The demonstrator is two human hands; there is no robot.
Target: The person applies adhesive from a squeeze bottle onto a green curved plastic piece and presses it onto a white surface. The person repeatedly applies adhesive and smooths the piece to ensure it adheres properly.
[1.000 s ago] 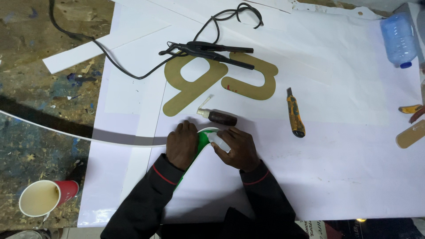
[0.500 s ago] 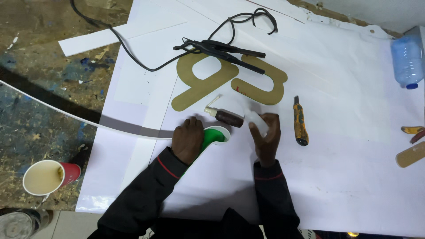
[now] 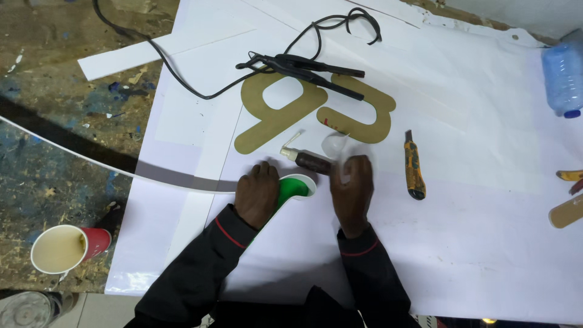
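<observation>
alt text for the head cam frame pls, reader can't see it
A person's left hand presses on a green curved piece on a white sheet, while the right hand rests beside a small brown bottle. Nearby lie tan cut-out shapes, a black corded tool and a yellow utility knife.

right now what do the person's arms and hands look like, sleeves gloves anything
Both hands are bare: no gloves, rings or watch show on the left hand or the right hand. Both arms wear long dark, near-black sleeves. Each sleeve, the left sleeve and the right sleeve, has a thin red line of piping curving around it just above the cuff.
</observation>
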